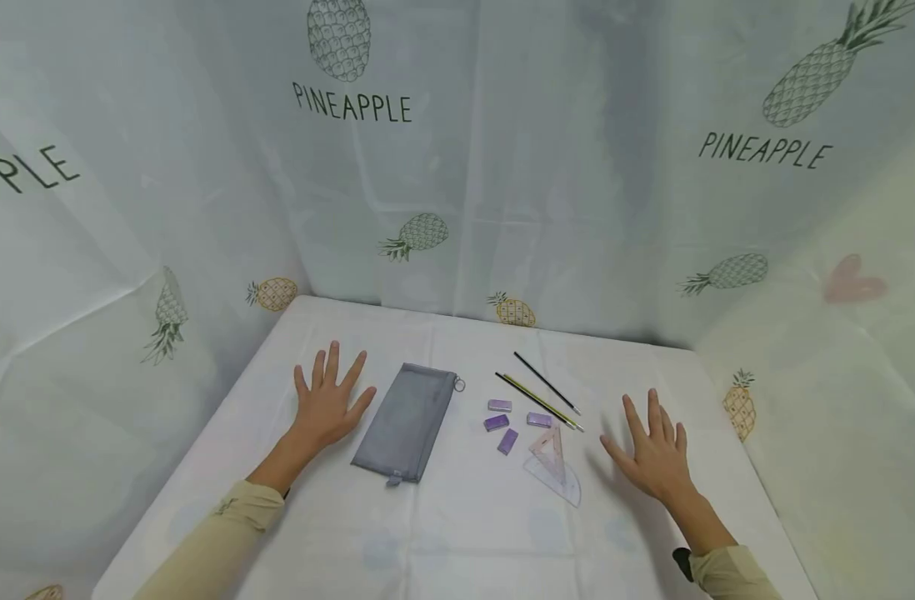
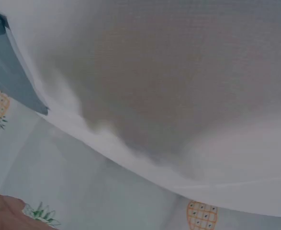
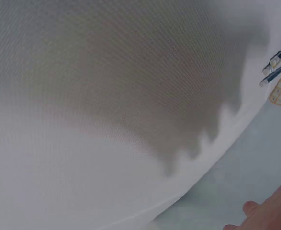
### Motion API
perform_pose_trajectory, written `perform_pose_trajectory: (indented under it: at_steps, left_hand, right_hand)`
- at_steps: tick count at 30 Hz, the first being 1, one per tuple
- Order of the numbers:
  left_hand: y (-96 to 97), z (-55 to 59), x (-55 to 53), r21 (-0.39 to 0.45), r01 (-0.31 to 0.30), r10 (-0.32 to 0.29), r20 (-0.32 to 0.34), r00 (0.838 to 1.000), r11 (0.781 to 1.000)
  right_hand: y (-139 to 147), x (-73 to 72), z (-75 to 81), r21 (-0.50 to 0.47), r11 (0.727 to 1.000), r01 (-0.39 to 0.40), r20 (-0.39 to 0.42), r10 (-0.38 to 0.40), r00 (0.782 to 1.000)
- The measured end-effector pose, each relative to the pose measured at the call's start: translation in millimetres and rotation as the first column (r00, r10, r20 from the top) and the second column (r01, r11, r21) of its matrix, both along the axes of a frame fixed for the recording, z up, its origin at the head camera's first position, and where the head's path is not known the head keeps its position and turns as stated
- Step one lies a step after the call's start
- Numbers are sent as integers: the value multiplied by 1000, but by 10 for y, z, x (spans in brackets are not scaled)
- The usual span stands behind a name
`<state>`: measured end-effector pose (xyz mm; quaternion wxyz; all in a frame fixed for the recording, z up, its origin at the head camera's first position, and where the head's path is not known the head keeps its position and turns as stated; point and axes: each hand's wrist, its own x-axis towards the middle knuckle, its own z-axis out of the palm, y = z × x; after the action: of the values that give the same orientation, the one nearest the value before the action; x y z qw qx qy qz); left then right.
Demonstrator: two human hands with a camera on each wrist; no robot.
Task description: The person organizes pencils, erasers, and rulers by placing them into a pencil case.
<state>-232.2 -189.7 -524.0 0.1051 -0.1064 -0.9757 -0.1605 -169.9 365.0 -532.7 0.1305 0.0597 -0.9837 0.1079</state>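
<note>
Head view: hands hover over white table, pineapple-print sheeting behind.

The wrist views cut off most of the left hand and right hand, and part of the pouch. Any print on the protractor and set square is too small to read. Both sleeves run off the near edge.

A white-covered table carries a gray pouch at left; to its right lie four purple blocks, three pencils, and, nearer, a pink set square overlapping a clear protractor.
</note>
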Motion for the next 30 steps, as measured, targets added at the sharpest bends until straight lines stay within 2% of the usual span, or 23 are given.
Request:
perform_pose_trajectory:
  at_steps: [7, 13, 18, 21, 26, 30]
  left_hand:
    - [222, 35, 54, 4, 38, -38, 24, 999, 999]
    - [504, 28, 184, 26, 72, -73, 40, 996, 997]
    - [791, -8, 348, 11, 114, -114, 145, 983, 993]
    - [929, -30, 407, -13, 109, -104, 196, 975, 994]
    - [1036, -117, 399, -60, 90, -69, 283, 957, 994]
    - [1055, -207, 356, -54, 108, -84, 332, 939, 993]
  right_hand:
    - [9, -53, 10, -15, 1000, 7, -3, -7, 1000]
    - [-1, -96, 26, -26, 1000, -2, 0, 2, 1000]
    - [-1, -152, 40, -17, 1000, -4, 0, 4, 1000]
    - [-22, -222, 54, -6, 1000, -7, -2, 7, 1000]
    - [-91, -356, 98, -4, 1000, -18, 6, 18, 1000]
    - [-129, -428, 117, -14, 1000, -18, 38, 18, 999]
